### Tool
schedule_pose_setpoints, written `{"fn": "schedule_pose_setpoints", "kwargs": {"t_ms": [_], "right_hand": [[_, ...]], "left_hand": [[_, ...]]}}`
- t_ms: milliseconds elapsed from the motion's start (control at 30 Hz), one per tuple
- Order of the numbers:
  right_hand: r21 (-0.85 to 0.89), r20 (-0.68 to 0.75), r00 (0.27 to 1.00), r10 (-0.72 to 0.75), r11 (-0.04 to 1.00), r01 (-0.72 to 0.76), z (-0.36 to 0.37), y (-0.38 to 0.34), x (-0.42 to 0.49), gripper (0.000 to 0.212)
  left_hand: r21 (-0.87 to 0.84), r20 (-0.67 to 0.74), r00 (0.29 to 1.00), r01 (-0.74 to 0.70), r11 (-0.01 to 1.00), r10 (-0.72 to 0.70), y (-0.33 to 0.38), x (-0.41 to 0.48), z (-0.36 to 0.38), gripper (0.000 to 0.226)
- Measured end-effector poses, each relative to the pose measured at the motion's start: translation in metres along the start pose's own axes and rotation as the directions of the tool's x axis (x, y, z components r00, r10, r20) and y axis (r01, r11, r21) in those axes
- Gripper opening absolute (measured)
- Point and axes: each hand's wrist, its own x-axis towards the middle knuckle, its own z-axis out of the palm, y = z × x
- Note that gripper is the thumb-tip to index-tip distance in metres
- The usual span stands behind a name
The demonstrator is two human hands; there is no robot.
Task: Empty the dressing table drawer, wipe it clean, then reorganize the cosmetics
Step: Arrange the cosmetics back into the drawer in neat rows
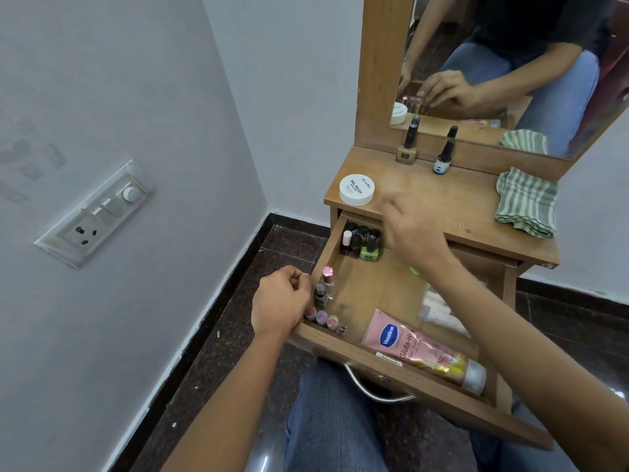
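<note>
Fingers (301,275) curled on left hand (280,301) beside the drawer (323,345); right hand (413,233) blurs, grip unclear. Wooden table (442,199) right, grey wall (136,97) left. Vaseline tube (408,342) low, Zudio "NAIL POLISH" jar (356,189) above.

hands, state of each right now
left hand: curled against the drawer side, grip unclear
right hand: blurred over the drawer, cannot tell

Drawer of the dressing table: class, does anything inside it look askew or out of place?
The pink Vaseline tube lies flat and slantwise near the drawer front, while the small bottles stand upright. A green scrap lies loose on the drawer floor.
</note>
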Motion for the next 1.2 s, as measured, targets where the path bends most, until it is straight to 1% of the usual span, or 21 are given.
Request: {"fn": "schedule_pose_setpoints", "kwargs": {"t_ms": [67,133,167,233,333,433,533,767,833,900,1000,1100,1200], "right_hand": [[0.002,-0.029,0.983,0.183,0.983,-0.183,-0.008,0.017,0.028,0.031],[0.003,0.007,0.936,0.353,0.936,-0.353,-0.011,0.035,0.053,0.04],[-0.014,0.037,0.916,0.4,0.916,-0.4,-0.01,0.044,0.065,0.041],[-0.077,0.129,0.882,0.453,0.891,-0.447,-0.009,0.057,0.083,0.039],[-0.132,0.227,0.856,0.464,0.886,-0.445,-0.003,0.068,0.098,0.043],[-0.151,0.235,0.844,0.482,0.876,-0.458,0.0,0.07,0.104,0.049],[-0.13,0.196,0.851,0.487,0.873,-0.469,0.001,0.069,0.108,0.035],[-0.122,0.186,0.867,0.463,0.886,-0.447,-0.003,0.069,0.112,0.019],[-0.088,0.163,0.861,0.482,0.876,-0.474,-0.01,0.068,0.11,0.017],[-0.022,0.095,0.866,0.491,0.871,-0.491,-0.02,0.062,0.101,0.016],[0.111,-0.002,0.884,0.468,0.879,-0.464,-0.037,0.039,0.074,0.014],[0.176,0.008,0.9,0.436,0.885,-0.43,-0.045,0.009,0.035,0.012],[0.19,0.108,0.879,0.464,0.858,-0.477,-0.041,-0.011,0.002,0.016]], "left_hand": [[-0.009,0.004,1.0,0.009,1.0,-0.009,0.001,0.0,0.0,0.019],[-0.011,0.005,1.0,0.011,1.0,-0.011,0.002,0.0,0.0,0.019],[-0.009,0.005,1.0,0.011,1.0,-0.011,0.001,0.0,0.0,0.019],[-0.005,0.006,1.0,0.011,1.0,-0.011,0.002,-0.001,-0.001,0.019],[-0.001,0.005,1.0,0.003,1.0,-0.003,0.002,-0.001,0.0,0.019],[-0.003,0.004,1.0,-0.004,1.0,0.004,0.001,0.0,0.0,0.019],[-0.002,0.003,1.0,-0.004,1.0,0.004,0.0,0.0,0.0,0.019],[0.001,0.007,1.0,0.003,1.0,-0.003,0.001,0.0,0.0,0.018],[-0.001,0.008,1.0,0.002,1.0,-0.002,0.001,-0.001,-0.001,0.019],[-0.001,0.006,1.0,0.006,1.0,-0.006,0.0,-0.001,0.0,0.019],[-0.001,0.003,1.0,0.008,1.0,-0.008,0.001,0.0,0.0,0.018],[-0.013,0.006,1.0,0.024,1.0,-0.024,0.002,-0.001,-0.001,0.019],[-0.015,0.005,1.0,0.023,1.0,-0.023,0.003,-0.002,-0.002,0.019]]}}
